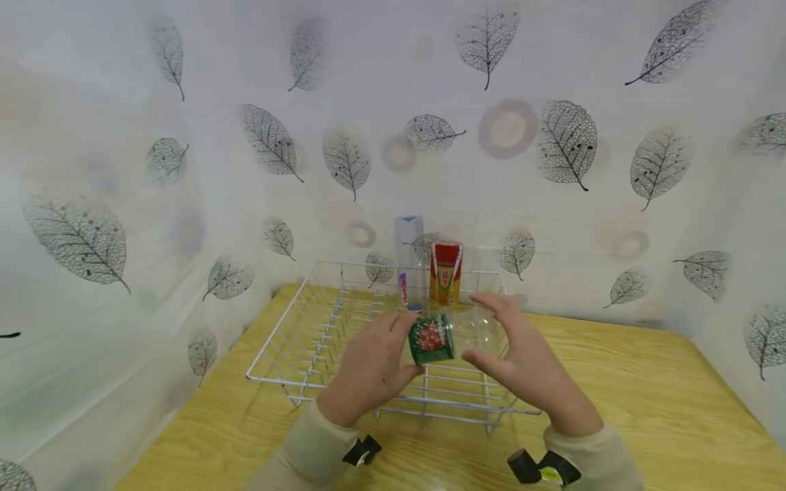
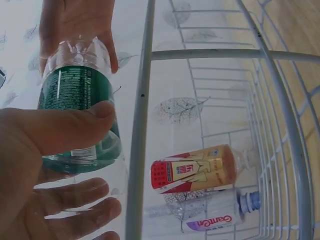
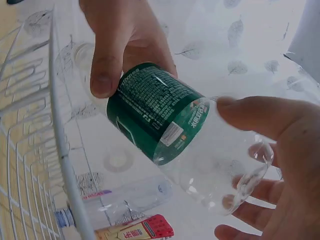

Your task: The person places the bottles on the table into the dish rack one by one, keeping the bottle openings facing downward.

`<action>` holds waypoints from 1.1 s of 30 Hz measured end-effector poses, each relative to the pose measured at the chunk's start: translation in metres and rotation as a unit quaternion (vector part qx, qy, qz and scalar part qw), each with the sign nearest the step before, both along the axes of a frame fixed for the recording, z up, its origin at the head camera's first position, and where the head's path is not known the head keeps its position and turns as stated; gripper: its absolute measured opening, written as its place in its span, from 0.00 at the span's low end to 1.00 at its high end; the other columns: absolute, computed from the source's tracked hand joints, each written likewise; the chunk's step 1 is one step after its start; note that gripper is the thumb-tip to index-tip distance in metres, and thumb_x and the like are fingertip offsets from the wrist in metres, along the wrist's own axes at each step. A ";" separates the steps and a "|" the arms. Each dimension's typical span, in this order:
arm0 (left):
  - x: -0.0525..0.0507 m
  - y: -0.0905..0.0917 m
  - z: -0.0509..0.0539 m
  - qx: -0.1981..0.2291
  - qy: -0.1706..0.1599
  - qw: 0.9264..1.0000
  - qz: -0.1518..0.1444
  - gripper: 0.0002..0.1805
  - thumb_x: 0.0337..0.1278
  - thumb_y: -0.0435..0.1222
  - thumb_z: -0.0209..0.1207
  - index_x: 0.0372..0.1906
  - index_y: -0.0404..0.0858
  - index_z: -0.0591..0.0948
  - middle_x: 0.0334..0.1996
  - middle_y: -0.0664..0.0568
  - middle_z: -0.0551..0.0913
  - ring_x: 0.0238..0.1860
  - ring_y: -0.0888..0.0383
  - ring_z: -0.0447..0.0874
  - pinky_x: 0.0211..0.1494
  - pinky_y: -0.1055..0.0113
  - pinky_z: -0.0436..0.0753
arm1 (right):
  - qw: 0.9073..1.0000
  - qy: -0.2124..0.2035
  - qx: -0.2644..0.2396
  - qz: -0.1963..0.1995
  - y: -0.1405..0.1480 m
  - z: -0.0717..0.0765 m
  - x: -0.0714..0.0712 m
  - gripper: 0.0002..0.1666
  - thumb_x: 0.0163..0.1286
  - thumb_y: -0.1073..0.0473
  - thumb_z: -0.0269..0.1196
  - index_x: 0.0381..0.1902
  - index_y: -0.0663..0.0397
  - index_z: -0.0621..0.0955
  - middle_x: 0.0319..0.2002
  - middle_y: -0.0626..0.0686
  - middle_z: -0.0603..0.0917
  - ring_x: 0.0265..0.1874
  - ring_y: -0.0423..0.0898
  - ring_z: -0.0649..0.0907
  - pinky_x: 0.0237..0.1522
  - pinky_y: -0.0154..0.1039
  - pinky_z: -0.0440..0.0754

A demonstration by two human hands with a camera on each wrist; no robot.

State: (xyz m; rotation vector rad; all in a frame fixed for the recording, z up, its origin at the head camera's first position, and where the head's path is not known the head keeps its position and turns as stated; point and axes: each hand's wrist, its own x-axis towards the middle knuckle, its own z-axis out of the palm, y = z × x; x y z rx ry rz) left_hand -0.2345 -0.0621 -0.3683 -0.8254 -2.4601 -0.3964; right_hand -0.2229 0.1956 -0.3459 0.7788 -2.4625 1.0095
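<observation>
A clear plastic bottle [image 1: 432, 339] with a green wrap label lies nearly level above the rack, its narrow end to the left. My left hand [image 1: 377, 361] grips it near the neck and label, with the left thumb [image 2: 75, 127] pressed on the label. Around the base end, my right hand [image 1: 522, 358] spreads its thumb and fingers apart. In the right wrist view, the right fingers [image 3: 255, 192] show partly through the clear base; whether they touch it I cannot tell. Below the hands stands a white wire dish rack [image 1: 282, 320].
At the rack's back, a clear Ganten bottle [image 1: 409, 252] and a red-and-amber drink bottle [image 1: 446, 273] stand upside down, side by side. The rack rests on a wood-grain table [image 1: 614, 382]. A leaf-patterned sheet [image 1: 393, 82] hangs behind and at both sides.
</observation>
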 end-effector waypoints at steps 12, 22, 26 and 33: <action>0.004 0.003 0.006 0.129 -0.019 0.991 -0.039 0.47 0.42 0.46 0.80 0.69 0.42 0.70 0.58 0.51 0.79 0.57 0.56 0.78 0.58 0.58 0.81 | 0.904 -0.142 -0.371 0.156 -0.002 0.002 0.001 0.45 0.73 0.63 0.63 0.80 0.48 0.53 0.76 0.60 0.59 0.74 0.52 0.62 0.66 0.34 0.71; 0.013 0.012 0.011 0.215 -0.185 0.949 -0.139 0.44 0.51 0.42 0.76 0.72 0.50 0.66 0.60 0.59 0.74 0.58 0.61 0.73 0.60 0.58 0.79 | 0.806 -0.148 -0.478 0.316 -0.026 -0.005 0.002 0.60 0.67 0.47 0.70 0.80 0.51 0.45 0.75 0.62 0.61 0.74 0.54 0.64 0.72 0.42 0.64; 0.015 0.016 0.008 0.219 -0.231 0.930 -0.183 0.44 0.55 0.44 0.74 0.74 0.54 0.63 0.64 0.59 0.72 0.60 0.61 0.74 0.59 0.59 0.80 | 0.794 -0.133 -0.471 0.361 -0.032 -0.005 0.005 0.58 0.69 0.48 0.69 0.80 0.53 0.45 0.76 0.65 0.59 0.75 0.59 0.60 0.72 0.45 0.65; 0.016 0.021 0.004 0.219 -0.252 0.918 -0.213 0.44 0.59 0.47 0.71 0.76 0.53 0.60 0.65 0.58 0.70 0.61 0.61 0.72 0.62 0.61 0.78 | 0.785 -0.109 -0.483 0.373 -0.040 -0.006 0.007 0.42 0.72 0.57 0.67 0.74 0.53 0.56 0.69 0.65 0.69 0.69 0.59 0.68 0.69 0.47 0.69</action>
